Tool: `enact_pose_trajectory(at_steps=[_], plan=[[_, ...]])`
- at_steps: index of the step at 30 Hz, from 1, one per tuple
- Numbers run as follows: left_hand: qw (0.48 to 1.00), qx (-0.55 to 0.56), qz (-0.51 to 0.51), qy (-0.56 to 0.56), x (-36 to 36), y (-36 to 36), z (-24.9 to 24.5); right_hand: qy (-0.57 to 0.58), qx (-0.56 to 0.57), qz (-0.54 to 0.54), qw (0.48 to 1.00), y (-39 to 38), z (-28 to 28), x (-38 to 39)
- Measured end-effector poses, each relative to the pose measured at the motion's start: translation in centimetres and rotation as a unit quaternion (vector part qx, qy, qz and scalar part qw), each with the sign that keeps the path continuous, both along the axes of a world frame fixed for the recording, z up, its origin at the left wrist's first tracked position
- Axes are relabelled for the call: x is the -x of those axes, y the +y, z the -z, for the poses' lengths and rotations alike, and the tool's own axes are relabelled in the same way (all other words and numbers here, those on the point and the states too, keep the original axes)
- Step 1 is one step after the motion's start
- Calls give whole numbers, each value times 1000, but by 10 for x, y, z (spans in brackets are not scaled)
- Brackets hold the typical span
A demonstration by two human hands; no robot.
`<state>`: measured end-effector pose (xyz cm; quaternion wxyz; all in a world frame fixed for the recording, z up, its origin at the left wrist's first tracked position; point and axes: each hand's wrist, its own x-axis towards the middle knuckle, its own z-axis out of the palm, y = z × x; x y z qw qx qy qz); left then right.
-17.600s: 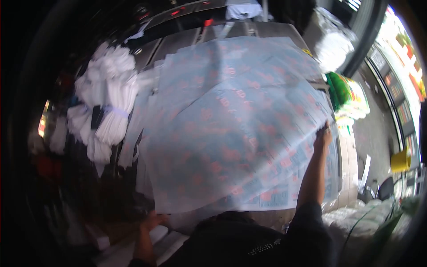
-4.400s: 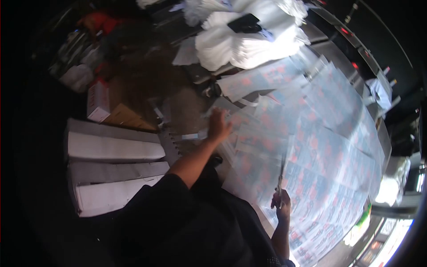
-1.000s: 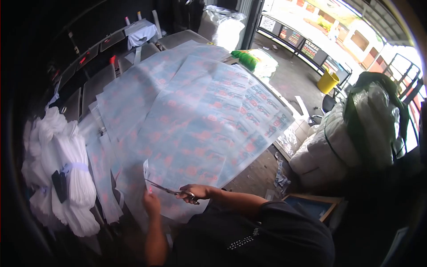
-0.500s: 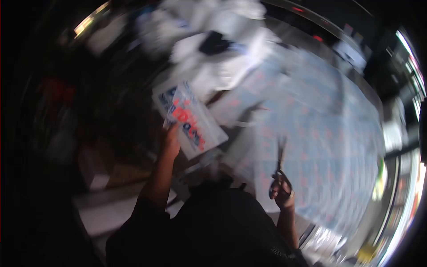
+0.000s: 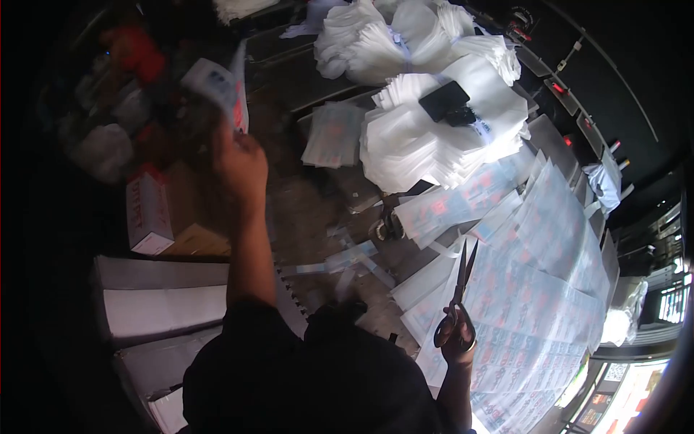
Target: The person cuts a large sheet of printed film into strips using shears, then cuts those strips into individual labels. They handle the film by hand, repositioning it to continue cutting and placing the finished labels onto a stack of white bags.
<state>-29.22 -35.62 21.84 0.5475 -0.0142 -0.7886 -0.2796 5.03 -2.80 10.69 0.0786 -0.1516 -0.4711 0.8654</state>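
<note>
My left hand (image 5: pixel 241 163) is stretched out to the upper left, closed on some printed sheets (image 5: pixel 215 85) with red and blue lettering, which are blurred. In my right hand (image 5: pixel 457 341) is a pair of scissors (image 5: pixel 460 286). My fingers are in the handle loops, and the blades point away from me, slightly apart. Beneath and beside the scissors, large translucent sheets (image 5: pixel 538 289) with rows of red and blue print cover the right of the table.
White stacks (image 5: pixel 412 148) lie at the back, with a black phone-like object (image 5: pixel 444 101) on top. A small pile of printed pieces (image 5: pixel 333 134) sits left of them. Cut strips (image 5: pixel 347 258) litter the table (image 5: pixel 318 217). Cardboard boxes (image 5: pixel 163 278) stand at the left.
My left hand has swung up and to the left with the printed sheets. The view has turned, and the right hand still holds the scissors over the large sheets.
</note>
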Motion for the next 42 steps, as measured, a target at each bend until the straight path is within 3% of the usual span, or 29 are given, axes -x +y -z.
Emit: enact_pose_trajectory(at_steps=[2, 4, 7, 9, 11, 13, 14, 15, 17, 18, 22, 24, 25, 28, 30, 32, 34, 36, 38, 39, 41, 42], plan=[[991, -10, -15, -130, 37, 23, 14, -14, -25, 16, 999, -2, -4, -4], [986, 55, -66, -145, 87, 58, 43, -38, -36, 38, 998, -2, -4, -12], [941, 78, 24, -327, 156, 111, 110, -59, -53, 70, 994, 0, -2, -28], [917, 75, 208, -331, 216, 135, 239, -67, -36, 84, 994, -1, -1, -39], [895, 73, 241, -369, 209, 132, 298, -77, -53, 105, 990, -2, -2, -49], [932, 181, 158, -272, 184, 121, 292, -74, -62, 130, 987, -3, 0, -57], [931, 184, 147, -281, 163, 118, 275, -73, -59, 144, 985, -2, 1, -58], [893, 143, 74, -421, 141, 127, 254, -78, -64, 142, 985, -2, 1, -60], [809, 209, 90, -542, 138, 116, 278, -75, -87, 130, 985, 0, 7, -68], [827, 226, 104, -505, 137, 111, 298, -93, -130, 118, 980, 2, 7, -69], [856, 237, 153, -433, 155, 84, 327, -95, -114, 113, 983, 6, 7, -70], [933, 47, 185, -304, 159, 74, 351, -133, -173, 137, 966, 5, 6, -72], [937, 22, 188, -294, 131, 76, 336, -169, -232, 149, 946, 5, 5, -72], [952, 28, 175, -249, 12, 97, 288, -260, -224, 258, 903, -2, 21, -70], [934, 47, 272, -226, -71, 120, 277, -284, -214, 322, 877, -4, 38, -79], [871, 104, 426, -220, -139, 137, 274, -296, -162, 395, 854, -2, 53, -94], [716, 96, 612, -320, -194, 159, 239, -279, -140, 426, 849, 0, 63, -108], [434, 108, 703, -553, -245, 193, 236, -191, 14, 516, 835, 5, 70, -126], [224, 296, 670, -643, -261, 222, 253, -199, 14, 530, 824, 6, 71, -140], [221, 300, 671, -641, -272, 228, 264, -169, 37, 530, 830, 7, 73, -149], [165, 348, 665, -640, -293, 233, 284, -136, 61, 527, 837, 7, 74, -163], [167, 350, 664, -639, -305, 237, 291, -113, 70, 533, 836, 6, 71, -169]])
